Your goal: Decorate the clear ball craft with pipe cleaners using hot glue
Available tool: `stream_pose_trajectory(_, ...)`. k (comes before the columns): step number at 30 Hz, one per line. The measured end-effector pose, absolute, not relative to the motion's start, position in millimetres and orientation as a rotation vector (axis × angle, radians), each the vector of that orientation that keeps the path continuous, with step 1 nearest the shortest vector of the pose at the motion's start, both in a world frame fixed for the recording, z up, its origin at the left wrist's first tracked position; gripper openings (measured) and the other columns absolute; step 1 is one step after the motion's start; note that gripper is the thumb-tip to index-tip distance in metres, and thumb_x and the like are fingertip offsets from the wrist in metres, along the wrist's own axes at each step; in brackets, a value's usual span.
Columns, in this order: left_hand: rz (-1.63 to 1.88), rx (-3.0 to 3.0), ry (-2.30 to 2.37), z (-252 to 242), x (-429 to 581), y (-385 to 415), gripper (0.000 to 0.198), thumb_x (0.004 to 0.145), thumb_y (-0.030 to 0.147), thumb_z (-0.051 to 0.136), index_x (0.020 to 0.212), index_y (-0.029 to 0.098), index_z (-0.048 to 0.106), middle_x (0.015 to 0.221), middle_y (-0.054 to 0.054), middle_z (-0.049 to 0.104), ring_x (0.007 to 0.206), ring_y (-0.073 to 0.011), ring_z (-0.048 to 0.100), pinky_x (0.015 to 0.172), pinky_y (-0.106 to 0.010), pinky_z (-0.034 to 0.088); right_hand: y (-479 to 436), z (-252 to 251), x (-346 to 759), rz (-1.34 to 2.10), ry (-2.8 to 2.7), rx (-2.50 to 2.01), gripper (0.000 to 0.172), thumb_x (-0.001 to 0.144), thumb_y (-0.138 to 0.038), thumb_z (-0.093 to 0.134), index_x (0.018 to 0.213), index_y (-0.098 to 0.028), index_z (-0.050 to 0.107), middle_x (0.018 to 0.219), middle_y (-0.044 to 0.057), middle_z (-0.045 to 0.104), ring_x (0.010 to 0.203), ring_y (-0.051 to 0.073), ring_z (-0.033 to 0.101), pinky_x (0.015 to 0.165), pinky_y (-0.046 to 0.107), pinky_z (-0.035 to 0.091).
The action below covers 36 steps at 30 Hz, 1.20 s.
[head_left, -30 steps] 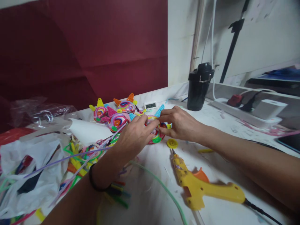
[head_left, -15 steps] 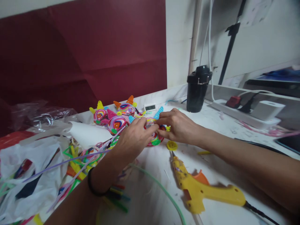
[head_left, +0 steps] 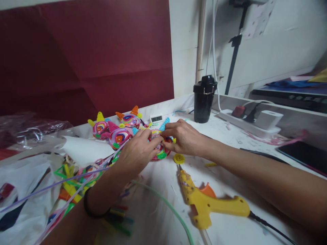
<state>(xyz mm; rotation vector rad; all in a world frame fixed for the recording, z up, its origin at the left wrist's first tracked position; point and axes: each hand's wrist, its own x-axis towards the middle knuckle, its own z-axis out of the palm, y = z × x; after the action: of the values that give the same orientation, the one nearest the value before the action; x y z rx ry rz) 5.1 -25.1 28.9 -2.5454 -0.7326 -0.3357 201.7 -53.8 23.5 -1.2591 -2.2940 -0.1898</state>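
A colourful pipe-cleaner mask (head_left: pixel 161 156) with light-blue horns rests on the white table, largely covered by my hands. My left hand (head_left: pixel 138 149) is closed on its left side, fingers bent over the front. From the right, my right hand (head_left: pixel 182 137) pinches the mask's right side near a blue horn. Just below my right hand lies a flat yellow coil (head_left: pixel 179 158), close to the nozzle of a yellow glue gun (head_left: pixel 204 206) lying on its side. Behind my left hand sit several similar masks, among them one with pink horns (head_left: pixel 119 136) and one with orange horns (head_left: pixel 129 119).
A black lidded cup (head_left: pixel 203 103) stands at the back, with a small digital display (head_left: pixel 156 118) left of it. At right are a power strip (head_left: pixel 249 124) and a phone (head_left: pixel 305 154). Loose pipe cleaners (head_left: pixel 68 187) and a white plastic bag (head_left: pixel 22 200) crowd the left.
The view has turned slightly right, so everything sits further left in the picture. Both hands keep their hold on the mask, with hardly any finger movement.
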Motion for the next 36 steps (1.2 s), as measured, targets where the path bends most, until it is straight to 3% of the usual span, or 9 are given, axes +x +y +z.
stream_pose_trajectory(12, -0.412, -2.551, -0.687, 26.9, 3.8, -22.3, 0.031, 0.09, 0.024, 0.056, 0.12, 0.017, 0.061, 0.097, -0.009, 0.053, 0.087, -0.0227, 0.051, 0.076, -0.035, 0.048, -54.7, 25.1, 201.3, -0.224, -2.301, -1.273, 0.017, 0.085, -0.024, 0.061, 0.09, -0.013, 0.073, 0.082, 0.004, 0.062, 0.073, 0.017, 0.057, 0.072, 0.03, 0.033)
stream_pose_trajectory(25, -0.361, -2.575, -0.753, 28.9, 2.4, -20.9, 0.033, 0.09, 0.025, 0.057, 0.122, 0.017, 0.06, 0.099, -0.009, 0.052, 0.09, -0.0234, 0.051, 0.08, -0.036, 0.047, -68.5, 43.6, 207.2, -0.219, -2.249, -1.277, 0.021, 0.088, -0.022, 0.06, 0.103, -0.013, 0.072, 0.092, 0.009, 0.066, 0.082, 0.02, 0.062, 0.074, 0.031, 0.041)
stream_pose_trajectory(32, -0.386, -2.581, -0.731, 27.5, 2.2, -20.5, 0.036, 0.09, 0.022, 0.054, 0.126, 0.018, 0.057, 0.102, -0.01, 0.052, 0.093, -0.0238, 0.051, 0.083, -0.036, 0.046, -132.3, 41.6, 214.4, 0.128, -2.615, -1.428, 0.012, 0.082, -0.025, 0.064, 0.092, -0.019, 0.069, 0.089, 0.007, 0.068, 0.08, 0.023, 0.065, 0.074, 0.034, 0.05)
stream_pose_trajectory(36, -0.394, -2.604, -0.737, 26.8, 0.9, -20.1, 0.038, 0.091, 0.021, 0.052, 0.128, 0.018, 0.056, 0.104, -0.01, 0.052, 0.095, -0.024, 0.051, 0.083, -0.037, 0.046, -173.1, 12.8, 222.4, 0.186, -2.712, -1.397, 0.033, 0.076, -0.026, 0.069, 0.108, -0.02, 0.066, 0.106, 0.01, 0.07, 0.087, 0.027, 0.067, 0.075, 0.039, 0.054)
